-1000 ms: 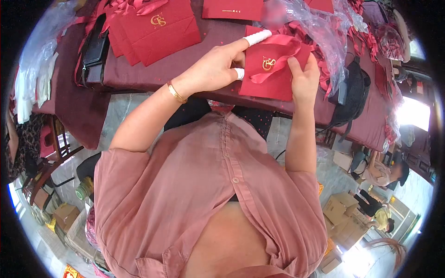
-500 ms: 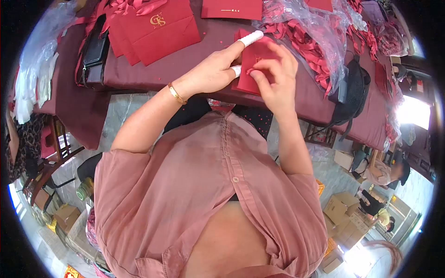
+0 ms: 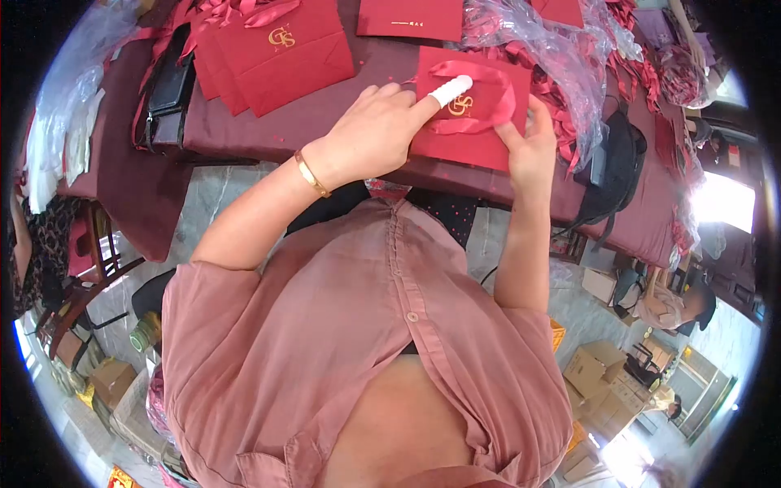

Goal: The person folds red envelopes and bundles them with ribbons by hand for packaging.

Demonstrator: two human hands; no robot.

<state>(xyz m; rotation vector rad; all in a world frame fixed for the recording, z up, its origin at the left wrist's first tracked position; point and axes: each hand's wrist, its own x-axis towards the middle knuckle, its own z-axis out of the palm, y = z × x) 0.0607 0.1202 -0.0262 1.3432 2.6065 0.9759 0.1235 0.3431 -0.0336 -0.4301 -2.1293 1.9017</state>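
Observation:
A small red paper gift bag (image 3: pixel 464 150) with a gold monogram and a looped red ribbon handle (image 3: pixel 506 89) is between my hands at the table's near edge. My left hand (image 3: pixel 378 134) grips its left side. The index finger, with a white covering on its tip, presses on the ribbon and the front, and the left thumb is hidden. On the right side, my right hand (image 3: pixel 533 150) pinches the edge, thumb in front by the ribbon loop. Several larger red gift bags (image 3: pixel 293 69) lie up and to the left.
A dark red cloth covers the table (image 3: pixel 244 138). Clear plastic bags with red ribbons (image 3: pixel 541 98) are piled at the right, by a black bag (image 3: pixel 622 163). A flat red piece (image 3: pixel 411 18) lies at the back. Left stands an open dark bag holding a phone (image 3: pixel 169 85). Cardboard boxes (image 3: pixel 598 366) are on the floor.
The small gift bag has turned from edge-on to face up, showing its monogram and ribbon. My right hand has moved right to its edge; my left index finger has shifted onto its front.

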